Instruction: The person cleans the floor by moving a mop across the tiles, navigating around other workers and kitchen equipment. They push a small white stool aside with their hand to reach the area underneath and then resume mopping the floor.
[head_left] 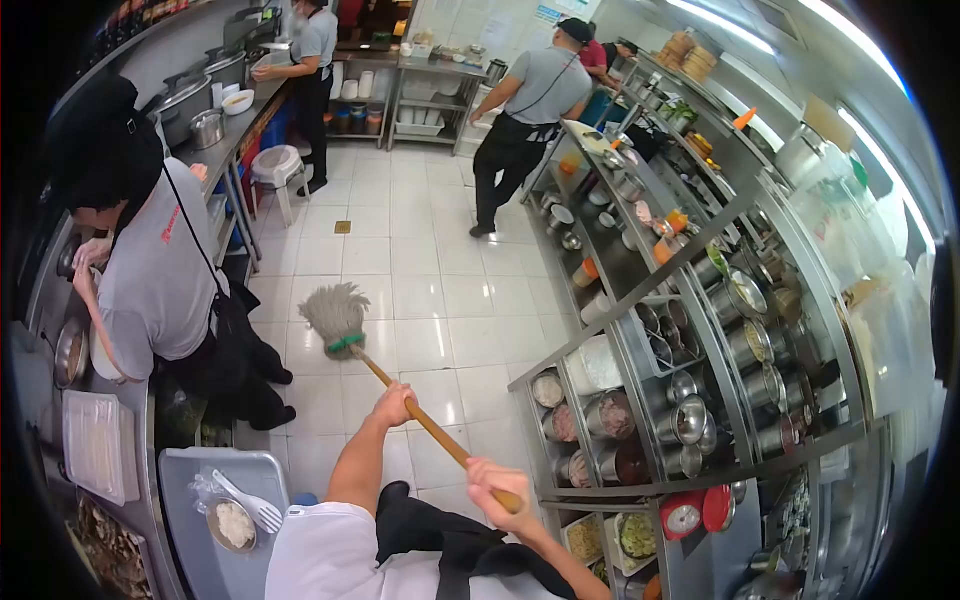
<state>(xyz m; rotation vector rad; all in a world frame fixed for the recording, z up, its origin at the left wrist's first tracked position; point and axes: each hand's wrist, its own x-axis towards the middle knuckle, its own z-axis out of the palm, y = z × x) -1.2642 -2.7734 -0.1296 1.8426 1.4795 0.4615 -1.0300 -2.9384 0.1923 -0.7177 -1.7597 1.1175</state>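
A string mop (335,312) with grey strands and a green collar rests on the white tiled floor ahead of me, a little left of centre. Its wooden handle (436,430) slants back toward my body. My left hand (395,404) is closed round the handle partway along its length. Nearer to me, my right hand (494,488) grips the same handle by its rounded top end. Both forearms are bare below white sleeves.
Metal shelving (640,400) with pots, bowls and food containers lines my right. A co-worker (180,260) stands close at the left counter; others are farther back. A grey tub (190,500) holds a bowl of white food. A white stool (278,168) stands by the left counter.
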